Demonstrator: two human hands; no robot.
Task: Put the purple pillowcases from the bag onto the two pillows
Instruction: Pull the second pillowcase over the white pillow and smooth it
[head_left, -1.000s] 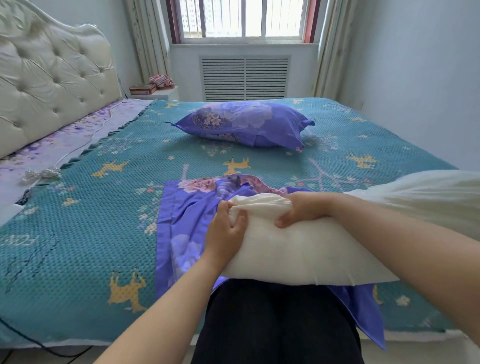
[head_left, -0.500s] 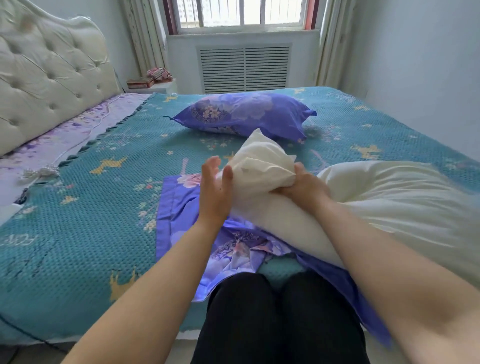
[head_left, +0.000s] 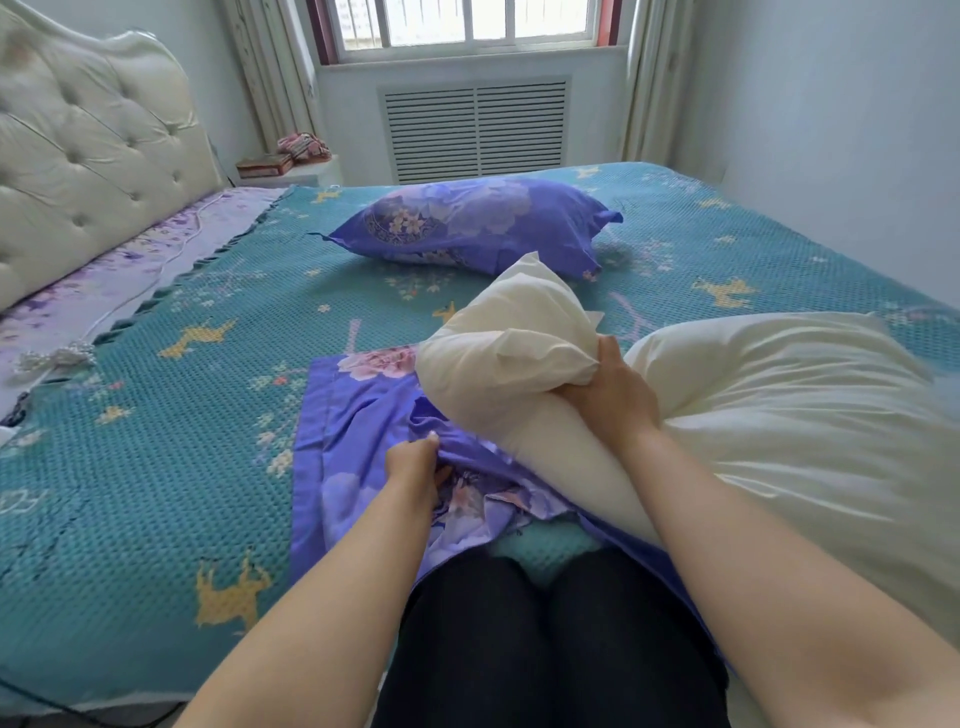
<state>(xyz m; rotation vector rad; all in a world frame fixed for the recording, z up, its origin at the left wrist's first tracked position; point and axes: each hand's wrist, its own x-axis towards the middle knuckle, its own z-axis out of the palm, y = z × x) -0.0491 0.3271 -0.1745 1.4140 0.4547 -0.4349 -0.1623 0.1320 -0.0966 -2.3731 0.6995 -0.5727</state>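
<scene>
A bare cream pillow lies across the bed's near right side, its left end bunched up. My right hand grips that bunched end and holds it raised. Beneath it a purple flowered pillowcase lies spread flat on the bed's near edge. My left hand pinches a fold of this pillowcase near its rumpled opening. A second pillow in a purple flowered case rests further back in the middle of the bed.
The bed wears a teal cover with yellow deer. A tufted cream headboard stands on the left, a nightstand with books beyond it. A wall runs along the right. My dark-trousered knees touch the bed's near edge.
My left hand has let go of the pillow's bunched end and dropped to the pillowcase, pinching its fabric. My right hand keeps the pillow end squeezed and raised.
</scene>
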